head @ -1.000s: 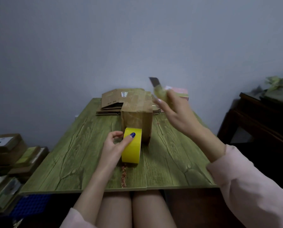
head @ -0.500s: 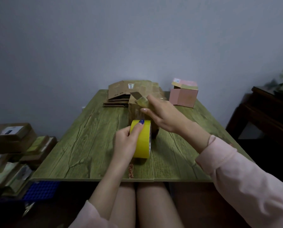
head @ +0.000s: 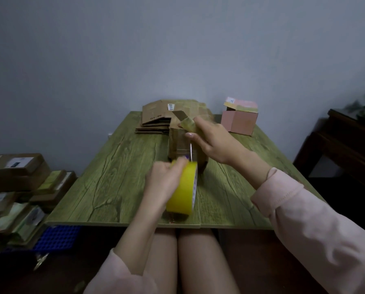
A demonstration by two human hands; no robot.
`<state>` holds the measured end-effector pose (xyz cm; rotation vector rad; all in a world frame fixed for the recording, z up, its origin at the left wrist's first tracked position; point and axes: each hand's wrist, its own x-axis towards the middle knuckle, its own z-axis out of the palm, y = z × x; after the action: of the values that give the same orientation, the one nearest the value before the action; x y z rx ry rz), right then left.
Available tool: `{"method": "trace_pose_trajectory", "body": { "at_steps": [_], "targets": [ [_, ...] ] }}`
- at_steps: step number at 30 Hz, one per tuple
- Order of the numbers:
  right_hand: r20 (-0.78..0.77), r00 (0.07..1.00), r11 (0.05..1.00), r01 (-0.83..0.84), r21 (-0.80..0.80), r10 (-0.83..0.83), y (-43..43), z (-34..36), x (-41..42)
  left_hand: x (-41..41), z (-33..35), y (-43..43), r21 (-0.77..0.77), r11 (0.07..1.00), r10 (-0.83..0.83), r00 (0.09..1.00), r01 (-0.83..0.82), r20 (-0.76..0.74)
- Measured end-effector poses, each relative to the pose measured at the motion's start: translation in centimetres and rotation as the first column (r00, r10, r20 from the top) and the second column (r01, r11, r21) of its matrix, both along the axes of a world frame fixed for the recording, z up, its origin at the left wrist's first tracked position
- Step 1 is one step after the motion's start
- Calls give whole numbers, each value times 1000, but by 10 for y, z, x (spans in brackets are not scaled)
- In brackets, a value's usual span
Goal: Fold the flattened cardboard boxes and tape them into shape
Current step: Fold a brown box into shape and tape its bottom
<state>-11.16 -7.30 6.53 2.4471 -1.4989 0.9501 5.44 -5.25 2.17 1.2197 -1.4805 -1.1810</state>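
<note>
A folded brown cardboard box [head: 178, 143] stands upright in the middle of the green table [head: 118, 177]. My left hand [head: 163, 183] grips the yellow tape roll [head: 182, 190] on edge just in front of the box. A strip of tape runs up from the roll over the box's near face. My right hand [head: 213, 141] is above the box and holds a box cutter [head: 183, 120], its blade pointing up and left. Behind the box lies a stack of flattened cardboard boxes [head: 156, 119].
A pink box [head: 240, 120] with a raised lid stands at the table's back right. Piles of parcels and cartons [head: 18, 187] and a blue crate [head: 56, 237] sit on the floor to the left. A dark cabinet [head: 347, 145] stands at the right.
My right hand came down from high at the right with the cutter to the box top. My left hand drew the roll back toward me, stretching tape.
</note>
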Motion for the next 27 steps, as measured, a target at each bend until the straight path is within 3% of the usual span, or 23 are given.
{"method": "trace_pose_trajectory", "body": {
  "at_steps": [4, 8, 14, 19, 23, 27],
  "targets": [
    [20, 999, 998, 30, 51, -31, -1, 4, 2, 4, 1, 3, 75, 995, -71, 997, 68, 37],
    [168, 985, 985, -1, 172, -28, -3, 21, 4, 3, 9, 4, 147, 980, -134, 991, 134, -12],
    [201, 979, 952, -38, 304, -25, -6, 36, -3, 2, 5, 11, 98, 993, -51, 991, 63, -125],
    [142, 989, 981, 19, 192, -47, 0, 54, 4, 3, 8, 14, 73, 996, -45, 982, 59, -182],
    [-122, 989, 975, 102, 196, -79, 13, 71, 1, 2, 9, 15, 86, 994, -45, 980, 62, -192],
    [-378, 924, 948, 163, 274, -50, 19, 75, -3, 1, 8, 16, 100, 993, -45, 978, 66, -202]
  ]
}}
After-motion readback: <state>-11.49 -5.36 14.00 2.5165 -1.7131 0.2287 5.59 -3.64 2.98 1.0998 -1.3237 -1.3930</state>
